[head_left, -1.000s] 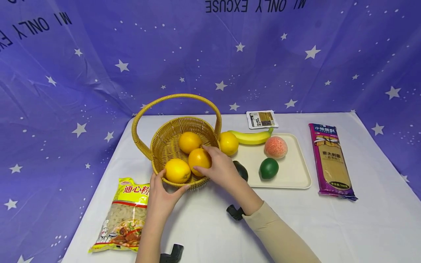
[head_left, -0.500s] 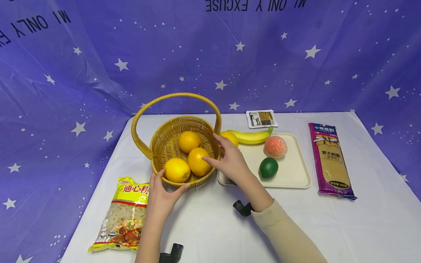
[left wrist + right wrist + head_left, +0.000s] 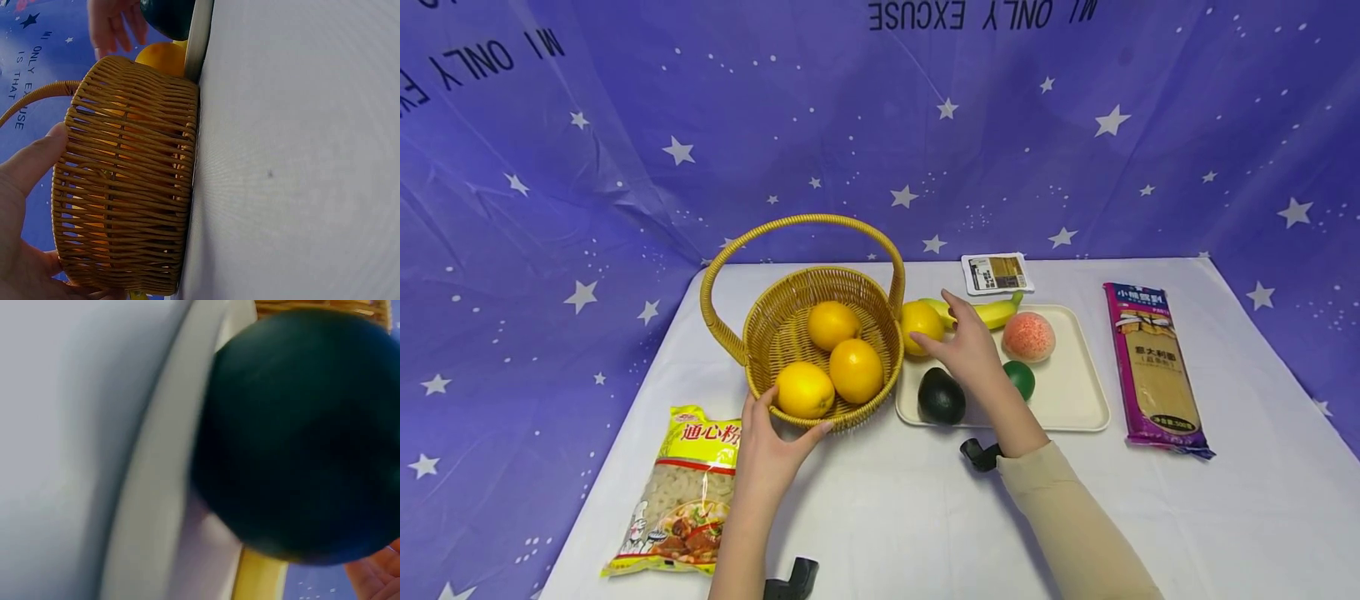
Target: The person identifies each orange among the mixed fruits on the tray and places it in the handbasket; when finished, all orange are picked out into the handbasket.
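My left hand (image 3: 775,454) holds the near-left rim of a round wicker basket (image 3: 775,308), thumb and fingers spread along it. Inside the basket lie three fruits: an orange (image 3: 834,325) at the back, a second orange (image 3: 857,371) and a yellower fruit (image 3: 805,390) in front. My right hand (image 3: 972,350), thumb and fingers apart and holding nothing, hovers over the cream tray (image 3: 1075,400). Its thumb overlaps another orange (image 3: 919,325) at the tray's left end. Behind the fingers lies a banana (image 3: 1000,313). A dark avocado (image 3: 941,397) sits below, large in the right wrist view.
On the tray are also a peach (image 3: 1028,337) and a green fruit (image 3: 1020,377), partly hidden by my right wrist. A small packet (image 3: 997,273) lies behind. A noodle packet (image 3: 1157,367) is at right, a macaroni bag (image 3: 681,500) at left. The basket's tall handle (image 3: 812,218) arches up.
My right hand has let go of the front orange in the basket and moved right over the tray. My left hand and the basket have stayed in place.
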Motion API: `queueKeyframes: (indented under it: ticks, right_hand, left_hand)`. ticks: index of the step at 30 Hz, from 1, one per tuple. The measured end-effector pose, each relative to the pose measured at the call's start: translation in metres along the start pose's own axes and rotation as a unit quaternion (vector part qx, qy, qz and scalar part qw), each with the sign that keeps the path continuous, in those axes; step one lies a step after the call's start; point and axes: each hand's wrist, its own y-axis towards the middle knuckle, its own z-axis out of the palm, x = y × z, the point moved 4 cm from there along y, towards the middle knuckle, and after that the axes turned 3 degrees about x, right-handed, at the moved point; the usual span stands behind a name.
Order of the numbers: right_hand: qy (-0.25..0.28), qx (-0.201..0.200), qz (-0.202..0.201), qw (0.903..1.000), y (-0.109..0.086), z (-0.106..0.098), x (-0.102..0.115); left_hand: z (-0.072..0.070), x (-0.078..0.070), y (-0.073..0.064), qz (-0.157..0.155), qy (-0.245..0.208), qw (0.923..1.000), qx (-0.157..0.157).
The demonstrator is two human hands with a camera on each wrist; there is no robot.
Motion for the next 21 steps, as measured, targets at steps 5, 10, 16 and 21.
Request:
queueKeyframes:
  ticks: [5, 10, 16, 21]
  right_hand:
    - [-0.018, 0.017, 0.015, 0.9996, 0.006, 0.006, -0.012]
    - [-0.031, 0.026, 0.022, 0.9989, 0.011, 0.013, -0.019]
    - [-0.031, 0.032, 0.018, 0.9988, 0.015, 0.018, -0.024]
    - [-0.035, 0.038, 0.019, 0.9985, 0.018, 0.023, -0.026]
  left_hand:
    - [0.0, 0.0, -0.001, -0.001, 0.0, 1.0, 0.0]
    - [0.001, 0.0, -0.001, -0.001, 0.0, 1.0, 0.0]
    - [0.001, 0.0, -0.001, -0.001, 0.003, 1.0, -0.002]
    - [0.0, 0.0, -0.001, -0.002, 0.003, 1.0, -0.002]
